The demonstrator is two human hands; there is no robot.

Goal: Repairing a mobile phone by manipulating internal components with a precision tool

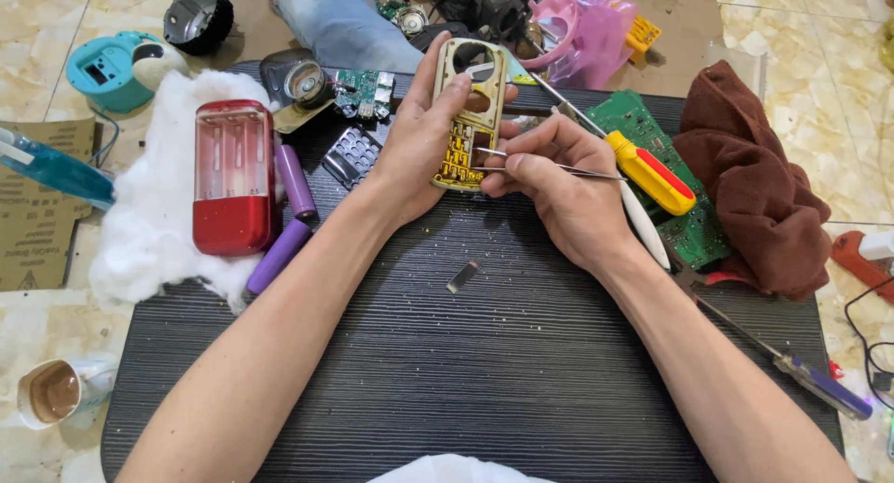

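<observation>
My left hand point(419, 143) holds a gold-coloured phone front shell point(470, 110) upright over the black table point(484, 371), thumb on its face. My right hand point(559, 190) pinches metal tweezers point(531, 162), whose tips touch the shell's keypad area. A small grey metal piece point(463, 276) lies on the table below the hands.
A red phone back case point(233, 176) rests on white cotton point(140, 231) with two purple cylindrical cells point(291, 208) beside it. A yellow-red screwdriver point(643, 171), green circuit boards point(684, 227), a brown cloth point(754, 185), a keypad point(351, 155) and a purple-handled screwdriver point(819, 385) lie around.
</observation>
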